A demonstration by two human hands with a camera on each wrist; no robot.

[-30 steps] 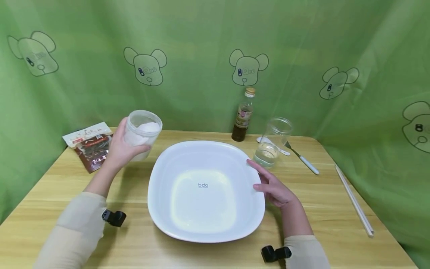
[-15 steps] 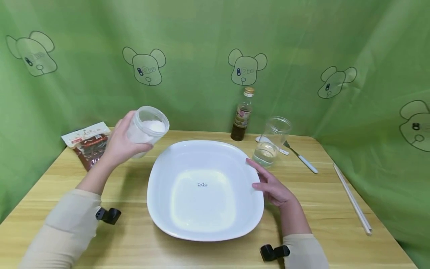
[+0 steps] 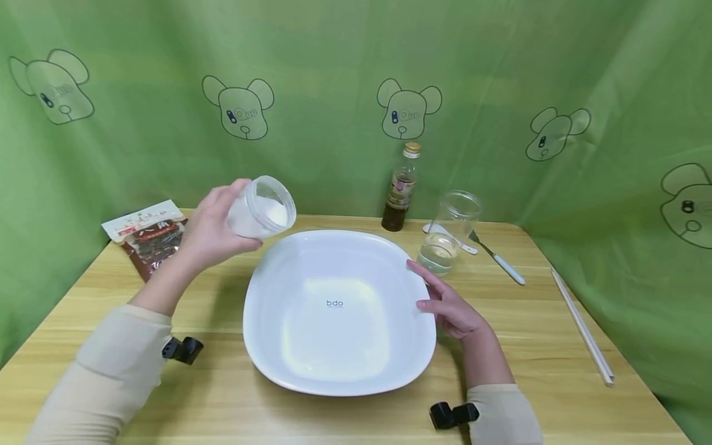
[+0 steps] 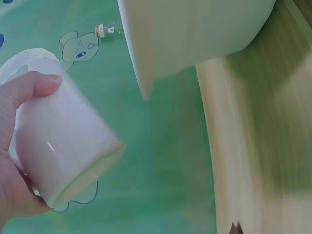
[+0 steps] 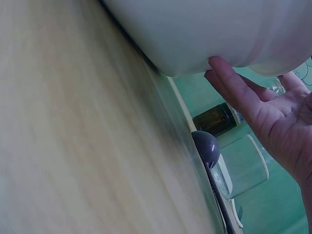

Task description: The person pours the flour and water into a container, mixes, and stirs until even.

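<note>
Head view: I am seeing the left hand (image 3: 211, 227) gripping a tilted, lidless jar (image 3: 247, 215) of white powder, held aloft near the white basin's (image 3: 334, 352) far-left rim. The right hand (image 3: 455, 314) is holding the basin's right edge, thumb over, fingers outside. I am judging the jar light, stiff, smooth, perhaps slippery, its powder spilling easily; mid-body is offering the surest hold.

My pale wooden table (image 3: 222, 395) bears a white squarish basin (image 3: 336, 346), brown-and-white packet (image 3: 154, 238), gold-capped glass bottle (image 3: 398, 193), clear glass jar (image 3: 438, 254), white spoon (image 3: 470, 250), pale-handled fork (image 3: 507, 268) and thin white sticks (image 3: 583, 330)
</note>
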